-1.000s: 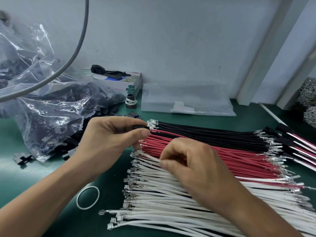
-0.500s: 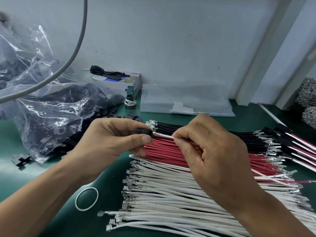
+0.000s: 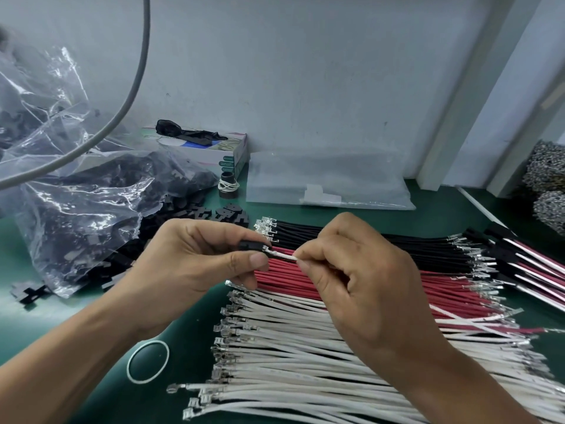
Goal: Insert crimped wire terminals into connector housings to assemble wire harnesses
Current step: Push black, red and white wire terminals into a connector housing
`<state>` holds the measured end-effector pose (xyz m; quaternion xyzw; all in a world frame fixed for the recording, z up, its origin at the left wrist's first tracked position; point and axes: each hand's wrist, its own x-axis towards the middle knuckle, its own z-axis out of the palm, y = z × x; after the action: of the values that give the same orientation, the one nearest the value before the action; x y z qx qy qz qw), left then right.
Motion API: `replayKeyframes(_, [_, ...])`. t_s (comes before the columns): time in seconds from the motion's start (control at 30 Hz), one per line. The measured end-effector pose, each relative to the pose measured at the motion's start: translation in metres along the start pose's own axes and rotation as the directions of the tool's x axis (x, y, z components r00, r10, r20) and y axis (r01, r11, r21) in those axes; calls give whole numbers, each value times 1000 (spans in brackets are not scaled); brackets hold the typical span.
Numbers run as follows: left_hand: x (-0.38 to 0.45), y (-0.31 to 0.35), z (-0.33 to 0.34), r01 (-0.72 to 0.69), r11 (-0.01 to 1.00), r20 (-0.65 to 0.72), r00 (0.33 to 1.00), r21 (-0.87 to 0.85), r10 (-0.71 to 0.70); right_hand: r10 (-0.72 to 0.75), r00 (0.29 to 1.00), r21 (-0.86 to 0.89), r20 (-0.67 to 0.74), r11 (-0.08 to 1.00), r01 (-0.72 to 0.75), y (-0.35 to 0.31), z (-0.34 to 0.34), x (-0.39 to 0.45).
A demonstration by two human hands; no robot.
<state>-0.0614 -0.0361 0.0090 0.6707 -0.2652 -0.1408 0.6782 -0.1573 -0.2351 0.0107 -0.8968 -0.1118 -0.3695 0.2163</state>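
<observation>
At centre frame I see the left hand (image 3: 195, 264) pinching a small black plastic connector housing (image 3: 252, 245) between thumb and curled fingers (image 3: 253, 260). The right hand (image 3: 360, 280) pinches a single white insulated wire (image 3: 286, 255) between thumb and forefinger, just right of the housing; the wire's silver crimped terminal (image 3: 267, 249) sits at the housing's open end, though I cannot tell how far it has entered. Both hands are raised above the green counter (image 3: 101, 319).

Below and right of the hands I see three rows of loose wires lying on the counter: black wires (image 3: 382, 243) farthest back, red wires (image 3: 293, 276) in the middle, white wires (image 3: 290, 362) nearest.

At left, a crumpled clear plastic bag (image 3: 76, 203) holds black housings. A white rubber ring (image 3: 148, 358) lies at lower left. Finished black-ended harnesses (image 3: 526, 261) lie at the right edge. A flat clear pouch (image 3: 327, 185) rests against the wall behind.
</observation>
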Motion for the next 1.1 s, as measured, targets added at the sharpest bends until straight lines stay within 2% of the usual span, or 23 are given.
replayKeyframes(0.07, [-1,0,0,-13,1000,25,1000,10,13,87,996,133,29,987,-90,1,2,-1])
replayKeyframes(0.1, [-1,1,0,-24,999,26,999,23,24,89,995,140,33,986,-93,1,3,-1])
replayKeyframes(0.23, [-2,-1,6,-75,989,16,997,127,74,-20,1000,-29,-16,999,20,-1,4,-1])
replayKeyframes(0.33, [-3,-4,7,-94,983,33,995,155,90,-32,999,-11,-31,999,32,-2,9,-3])
replayKeyframes(0.43, [-5,-5,6,-92,986,39,995,139,88,8,1000,68,-2,998,-8,-2,12,-5])
replayKeyframes(0.53, [-2,-6,6,-92,986,30,996,136,89,108,993,154,55,981,-115,3,7,-4])
replayKeyframes(0.6, [-1,-7,6,-93,987,23,996,133,91,118,990,130,72,983,-126,5,6,-3])
replayKeyframes(0.83, [-4,-7,6,-137,985,53,990,103,132,-18,1000,45,-8,999,18,-3,14,-2])
replayKeyframes(1.0, [1,-11,5,-202,979,-60,978,-9,201,-114,991,-102,-65,989,107,0,2,8])
replayKeyframes(1.1, [3,-16,1,-179,982,-155,973,-54,169,-44,999,-137,-27,990,40,3,-11,11])
